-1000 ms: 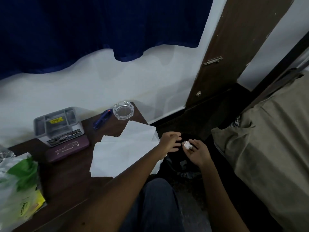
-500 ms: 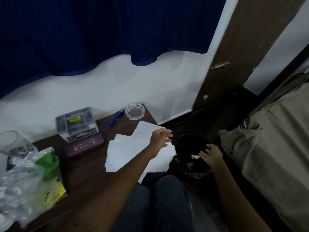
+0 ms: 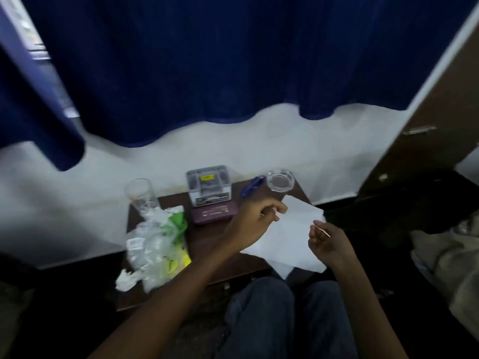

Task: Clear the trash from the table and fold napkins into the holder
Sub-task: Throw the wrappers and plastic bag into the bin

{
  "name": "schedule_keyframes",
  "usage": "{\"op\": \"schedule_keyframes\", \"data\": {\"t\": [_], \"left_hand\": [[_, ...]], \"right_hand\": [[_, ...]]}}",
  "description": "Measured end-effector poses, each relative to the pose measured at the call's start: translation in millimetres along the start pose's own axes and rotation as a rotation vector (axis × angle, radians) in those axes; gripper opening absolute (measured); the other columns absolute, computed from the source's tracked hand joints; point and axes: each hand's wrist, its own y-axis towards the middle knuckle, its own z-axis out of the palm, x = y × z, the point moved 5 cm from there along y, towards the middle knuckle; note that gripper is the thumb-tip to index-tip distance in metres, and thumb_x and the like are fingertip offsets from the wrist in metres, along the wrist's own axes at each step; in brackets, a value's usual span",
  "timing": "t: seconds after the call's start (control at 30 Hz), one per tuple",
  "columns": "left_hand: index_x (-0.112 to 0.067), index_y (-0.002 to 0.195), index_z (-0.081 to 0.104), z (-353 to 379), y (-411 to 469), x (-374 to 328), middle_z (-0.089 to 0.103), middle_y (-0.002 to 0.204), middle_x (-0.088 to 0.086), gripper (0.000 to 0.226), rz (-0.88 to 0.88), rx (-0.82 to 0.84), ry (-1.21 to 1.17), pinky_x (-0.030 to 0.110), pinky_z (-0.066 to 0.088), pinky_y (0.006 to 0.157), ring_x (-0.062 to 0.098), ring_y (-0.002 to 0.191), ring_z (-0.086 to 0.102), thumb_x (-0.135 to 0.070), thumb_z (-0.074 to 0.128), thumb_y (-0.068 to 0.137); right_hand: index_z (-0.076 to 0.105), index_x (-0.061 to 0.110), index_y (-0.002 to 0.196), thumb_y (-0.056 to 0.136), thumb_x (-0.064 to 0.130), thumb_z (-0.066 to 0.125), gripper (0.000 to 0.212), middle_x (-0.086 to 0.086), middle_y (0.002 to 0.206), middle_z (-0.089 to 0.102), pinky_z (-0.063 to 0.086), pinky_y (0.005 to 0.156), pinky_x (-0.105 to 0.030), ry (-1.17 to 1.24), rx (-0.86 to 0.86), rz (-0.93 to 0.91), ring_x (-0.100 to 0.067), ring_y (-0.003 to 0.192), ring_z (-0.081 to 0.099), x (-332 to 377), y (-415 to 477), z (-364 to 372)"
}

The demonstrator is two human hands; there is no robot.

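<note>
The white napkins lie spread at the right end of the tabletop, one corner pointing away toward the glass ashtray and the opposite corner hanging off the near edge. The left hand curls over their far-left side, though I cannot tell whether it grips anything. The right hand pinches a thin pale stick that slants near-right.

1. Head camera, worn by a seated person, wide-angle: faces forward and down onto a small dark table against a white wall.
2. Close range: left hand and right hand sit mid-frame, knees at the bottom edge, blue curtain across the top.
</note>
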Motion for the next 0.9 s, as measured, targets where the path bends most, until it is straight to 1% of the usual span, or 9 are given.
{"op": "schedule_keyframes", "data": {"t": [0.13,0.2,0.27,0.37,0.4,0.5,0.6,0.7,0.9], "left_hand": [[-0.008,0.097,0.068,-94.8,-37.5,-7.7,0.066,0.091,-0.002,0.030,0.066,-0.242,0.024,0.015,0.050,0.070,-0.006,0.070,0.063,0.004,0.043,0.087],[-0.017,0.094,0.067,-142.4,-56.6,-0.5,0.067,0.093,-0.001,0.031,0.066,-0.416,0.041,0.026,0.052,0.072,0.005,0.075,0.066,0.000,0.042,0.086],[-0.018,0.095,0.065,-185.8,-80.4,16.5,0.067,0.098,0.000,0.030,0.033,-0.630,0.070,0.027,0.053,0.072,0.013,0.082,0.067,-0.001,0.042,0.086],[-0.012,0.099,0.065,-234.4,-127.6,62.8,0.066,0.106,0.005,0.025,-0.151,-0.963,0.204,0.022,0.046,0.079,0.016,0.092,0.062,-0.004,0.047,0.084],[-0.009,0.100,0.065,-242.5,-141.5,87.8,0.065,0.107,0.009,0.024,-0.263,-0.996,0.253,0.023,0.044,0.082,0.019,0.094,0.061,-0.002,0.049,0.084],[-0.004,0.096,0.070,-235.8,-168.1,170.4,0.068,0.105,0.020,0.025,-0.562,-0.699,0.353,0.035,0.048,0.091,0.033,0.102,0.063,-0.007,0.051,0.080],[-0.019,0.098,0.071,-203.9,-197.3,218.9,0.066,0.111,0.012,0.026,-0.825,-0.425,0.413,0.039,0.046,0.096,0.032,0.106,0.061,-0.020,0.059,0.076],[-0.031,0.098,0.068,-181.2,-211.1,223.5,0.060,0.113,0.009,0.025,-0.866,-0.446,0.388,0.038,0.047,0.094,0.032,0.108,0.057,-0.027,0.064,0.073],[-0.026,0.079,0.064,-182.9,-214.0,223.8,0.057,0.109,0.011,0.011,-0.851,-0.584,0.354,0.034,0.050,0.083,0.029,0.098,0.059,-0.017,0.059,0.081]], "right_hand": [[0.055,0.005,0.073,0.087,0.002,0.050,0.016,-0.004,0.046,0.059,0.039,0.036,-0.012,-0.103,0.126,0.142,-0.011,0.036,0.054,-73.5,-16.8,65.1],[0.056,0.006,0.072,0.087,0.003,0.050,0.017,-0.004,0.045,0.059,0.039,0.035,-0.012,-0.173,0.170,0.212,-0.011,0.035,0.055,-109.5,-24.7,93.0],[0.058,0.007,0.072,0.087,0.003,0.052,0.016,-0.003,0.045,0.061,0.040,0.036,-0.012,-0.273,0.186,0.248,-0.010,0.035,0.056,-138.9,-31.9,114.5],[0.061,0.006,0.075,0.088,0.005,0.053,0.015,-0.003,0.048,0.063,0.041,0.037,-0.014,-0.422,0.214,0.264,-0.010,0.039,0.058,-168.8,-39.9,133.5],[0.061,0.006,0.076,0.088,0.005,0.053,0.014,-0.003,0.048,0.064,0.041,0.037,-0.014,-0.462,0.218,0.265,-0.010,0.039,0.058,-174.2,-41.6,136.8],[0.061,0.007,0.077,0.088,0.007,0.053,0.014,-0.002,0.048,0.064,0.042,0.038,-0.014,-0.569,0.210,0.249,-0.010,0.040,0.057,-178.5,-43.0,138.2],[0.062,0.007,0.075,0.086,0.007,0.056,0.013,-0.003,0.051,0.065,0.044,0.039,-0.016,-0.627,0.188,0.223,-0.013,0.049,0.058,-172.2,-44.1,130.9],[0.061,0.007,0.074,0.085,0.006,0.056,0.012,-0.004,0.054,0.065,0.044,0.040,-0.019,-0.651,0.156,0.210,-0.017,0.060,0.055,-165.2,-44.1,120.7],[0.062,0.006,0.077,0.086,0.006,0.054,0.012,-0.004,0.052,0.065,0.044,0.052,-0.024,-0.671,0.138,0.205,-0.018,0.063,0.055,-164.1,-44.5,108.9]]}}
